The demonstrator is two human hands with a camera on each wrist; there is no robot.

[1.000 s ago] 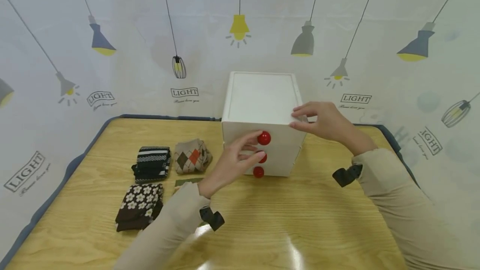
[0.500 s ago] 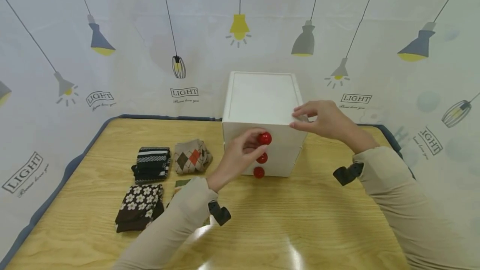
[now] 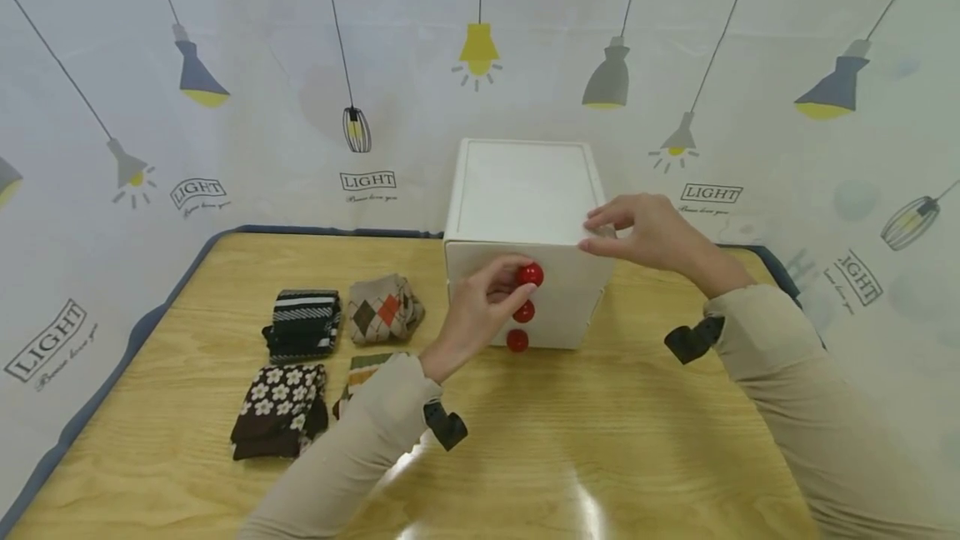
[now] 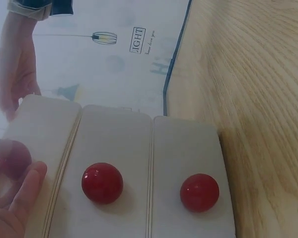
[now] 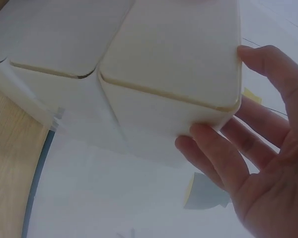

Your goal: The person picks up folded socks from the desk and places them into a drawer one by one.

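Left hand (image 3: 474, 315): pinching top red round knob (image 3: 532, 274)
Right hand (image 3: 651, 232): holding white plastic box (image 3: 525, 192)
Green-striped cloth (image 3: 364, 372): partly hidden

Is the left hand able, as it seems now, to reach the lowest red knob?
Likely yes: the lowest red knob stands uncovered, but the left hand would first have to release the top red knob.

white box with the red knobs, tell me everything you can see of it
The white box stands upright on the wooden table and looks like smooth plastic. It has a rimmed flat top and three stacked drawers, apparently closed, each with a glossy red ball knob. The left hand pinches the top knob; the right hand touches near the upper right front corner.
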